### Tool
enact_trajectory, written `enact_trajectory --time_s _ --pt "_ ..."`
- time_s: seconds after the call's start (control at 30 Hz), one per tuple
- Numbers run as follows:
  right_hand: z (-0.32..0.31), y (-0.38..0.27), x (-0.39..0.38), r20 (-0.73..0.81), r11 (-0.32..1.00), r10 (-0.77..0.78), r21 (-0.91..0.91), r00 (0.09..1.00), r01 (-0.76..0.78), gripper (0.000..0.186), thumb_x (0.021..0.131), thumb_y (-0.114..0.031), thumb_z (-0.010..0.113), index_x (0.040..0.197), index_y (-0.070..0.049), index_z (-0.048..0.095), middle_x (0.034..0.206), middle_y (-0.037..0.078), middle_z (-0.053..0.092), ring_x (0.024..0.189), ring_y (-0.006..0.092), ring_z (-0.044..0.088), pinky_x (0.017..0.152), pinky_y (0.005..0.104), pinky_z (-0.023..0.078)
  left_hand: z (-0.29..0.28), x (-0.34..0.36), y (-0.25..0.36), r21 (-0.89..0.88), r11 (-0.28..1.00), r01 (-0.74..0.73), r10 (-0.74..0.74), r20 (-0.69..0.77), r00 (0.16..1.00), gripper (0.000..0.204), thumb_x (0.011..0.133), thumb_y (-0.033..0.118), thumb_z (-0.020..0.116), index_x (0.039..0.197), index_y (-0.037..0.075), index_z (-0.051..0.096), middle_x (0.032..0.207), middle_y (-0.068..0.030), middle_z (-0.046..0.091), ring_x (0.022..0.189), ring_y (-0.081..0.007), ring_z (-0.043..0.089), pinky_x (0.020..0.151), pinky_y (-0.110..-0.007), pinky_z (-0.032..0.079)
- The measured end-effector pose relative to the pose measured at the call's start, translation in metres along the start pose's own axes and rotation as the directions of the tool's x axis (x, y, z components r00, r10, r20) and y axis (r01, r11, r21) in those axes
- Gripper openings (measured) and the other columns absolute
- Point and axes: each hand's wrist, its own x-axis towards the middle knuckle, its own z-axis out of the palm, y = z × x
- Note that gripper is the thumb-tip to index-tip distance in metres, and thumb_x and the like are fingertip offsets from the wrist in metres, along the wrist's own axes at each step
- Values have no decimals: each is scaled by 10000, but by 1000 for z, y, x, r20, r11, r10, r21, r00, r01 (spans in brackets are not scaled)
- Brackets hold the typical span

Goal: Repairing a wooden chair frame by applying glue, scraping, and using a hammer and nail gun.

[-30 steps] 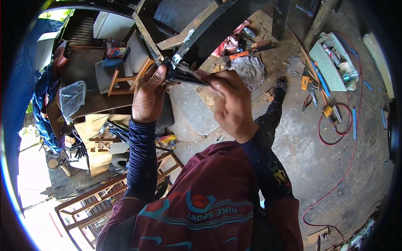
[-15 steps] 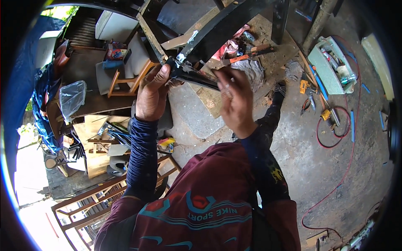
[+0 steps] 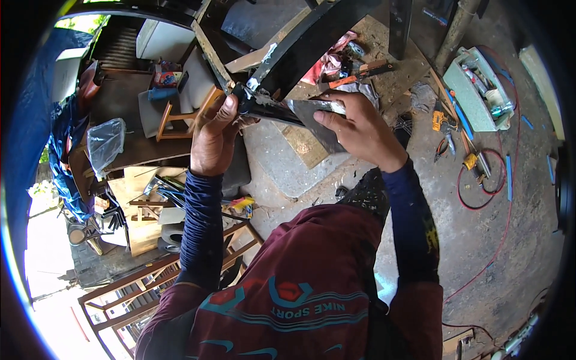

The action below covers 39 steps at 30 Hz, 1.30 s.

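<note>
A black-painted wooden furniture frame with white filler-like smears at its joint reaches toward me from the top. My left hand is closed on the frame's near corner, thumb on top and fingers partly hidden beneath. My right hand pinches a thin, dark rectangular plate, thumb over its face; whitish paste shows along the plate's upper edge. This plate lies against or just over the frame's dark near rail, to the right of my left hand; contact cannot be made out.
Beyond the frame, a board holds an orange-handled tool and rags. To the right stand a pale green toolbox, a yellow drill and a red hose. Chairs and wood scraps crowd the left.
My right hand has moved to the right and turned, bringing the dark plate's broad face into view. The left hand keeps its hold on the frame corner.
</note>
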Motion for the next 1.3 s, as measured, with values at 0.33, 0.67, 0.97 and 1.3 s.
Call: enact_trajectory --time_s 0.33,0.67,0.97,1.3 --pt "-42 -54 93 424 924 331 36 843 -381 286 819 -182 768 937 75 811 1042 157 764 959 257 703 914 368 513 4 -4 0 18 1000 -19 19 -38 999 533 1026 338 764 1364 -62 664 1154 -84 764 1001 -155 709 917 -336 566" --pt "-59 -82 96 337 957 237 81 911 -279 329 831 -233 773 1005 43 817 1021 127 757 960 229 688 901 361 508 3 -4 -10 99 994 -49 61 -112 992 801 945 435 846 1435 -148 596 1066 -83 748 935 -140 647 907 -308 525" --pt "25 -46 -6 -202 968 -252 -50 946 247 286 1001 0 624 1280 15 683 1208 187 684 1059 319 688 901 393 554 8 -5 -1 -24 999 -24 21 -102 995 602 989 330 812 1409 -70 651 1181 -88 758 1063 -152 680 997 -325 514" --pt "-46 -114 32 141 730 -330 -589 933 347 333 846 54 649 1162 1 740 1160 98 684 1063 308 654 856 438 536 5 -3 -13 -89 994 -65 55 -106 993 553 950 308 854 1352 -45 712 1164 -75 779 1075 -133 662 1037 -328 489"
